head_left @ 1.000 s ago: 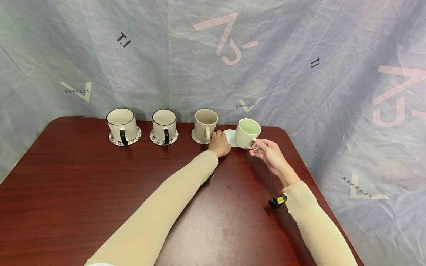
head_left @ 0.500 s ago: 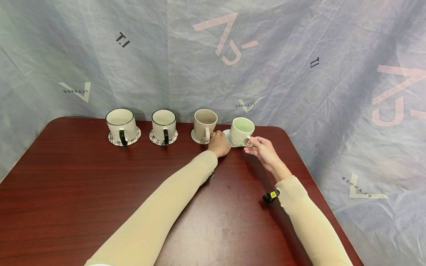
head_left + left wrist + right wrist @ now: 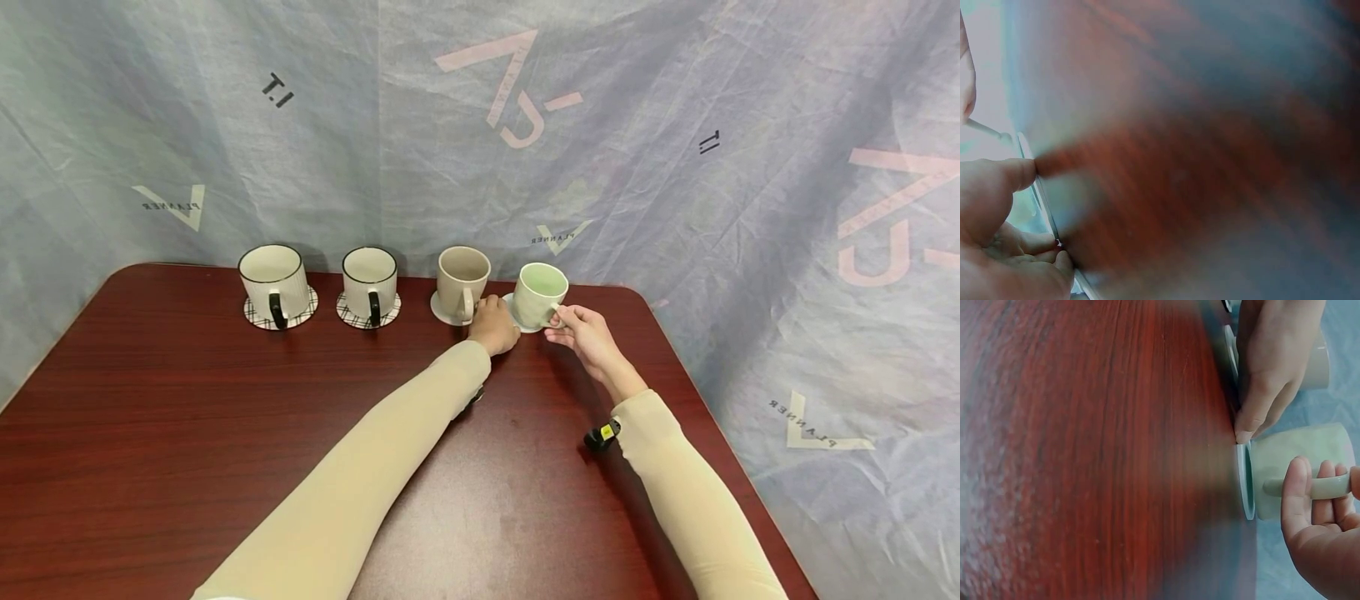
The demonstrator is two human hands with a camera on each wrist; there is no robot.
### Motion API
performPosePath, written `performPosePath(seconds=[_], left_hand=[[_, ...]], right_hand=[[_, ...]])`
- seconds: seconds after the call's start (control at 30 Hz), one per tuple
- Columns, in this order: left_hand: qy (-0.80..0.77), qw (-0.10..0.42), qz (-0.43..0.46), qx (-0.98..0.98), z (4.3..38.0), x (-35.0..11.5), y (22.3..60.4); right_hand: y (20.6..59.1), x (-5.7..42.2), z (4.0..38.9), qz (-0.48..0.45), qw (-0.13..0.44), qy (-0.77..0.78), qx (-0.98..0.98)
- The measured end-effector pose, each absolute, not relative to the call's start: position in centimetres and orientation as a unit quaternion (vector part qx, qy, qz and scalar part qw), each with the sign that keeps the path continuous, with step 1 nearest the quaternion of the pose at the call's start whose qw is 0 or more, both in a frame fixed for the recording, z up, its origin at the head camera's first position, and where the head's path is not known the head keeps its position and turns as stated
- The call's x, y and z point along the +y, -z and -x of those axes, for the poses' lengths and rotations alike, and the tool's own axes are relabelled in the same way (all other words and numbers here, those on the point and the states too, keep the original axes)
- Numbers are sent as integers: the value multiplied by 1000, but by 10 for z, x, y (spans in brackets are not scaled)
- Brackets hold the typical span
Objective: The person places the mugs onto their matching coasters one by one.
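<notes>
In the head view, my right hand pinches the handle of a pale green mug. The mug is upright over a pale round coaster; its base lines up with the coaster in the right wrist view, but I cannot tell if they touch. My left hand holds the coaster's left edge, with thumb and fingertips against the rim in the left wrist view. Just left of that hand, a beige mug stands on a light coaster, its handle close to the fingers.
Two white mugs with black rims and handles, a wider one and a smaller one, stand on patterned coasters farther left. A grey printed cloth hangs behind the dark red wooden table.
My right hand has carried the green mug leftward, from the coaster's right side to over it. My left hand has stayed at the coaster's edge.
</notes>
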State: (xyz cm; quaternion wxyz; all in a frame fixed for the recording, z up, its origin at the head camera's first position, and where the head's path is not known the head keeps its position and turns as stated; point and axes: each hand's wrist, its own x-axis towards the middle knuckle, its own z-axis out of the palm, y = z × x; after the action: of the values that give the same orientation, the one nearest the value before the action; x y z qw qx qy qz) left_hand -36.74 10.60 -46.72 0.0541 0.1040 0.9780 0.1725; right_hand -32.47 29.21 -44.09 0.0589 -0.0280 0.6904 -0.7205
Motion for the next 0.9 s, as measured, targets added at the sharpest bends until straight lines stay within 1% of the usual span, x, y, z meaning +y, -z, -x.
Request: performPosePath(seconds=[0.37,0.9], left_hand=[[-181,46,-105,977,371,107,471],[-171,55,-114,977,374,107,471]], right_hand=[[444,290,330,30,56,719,692],[444,285,331,26,63,713,698]])
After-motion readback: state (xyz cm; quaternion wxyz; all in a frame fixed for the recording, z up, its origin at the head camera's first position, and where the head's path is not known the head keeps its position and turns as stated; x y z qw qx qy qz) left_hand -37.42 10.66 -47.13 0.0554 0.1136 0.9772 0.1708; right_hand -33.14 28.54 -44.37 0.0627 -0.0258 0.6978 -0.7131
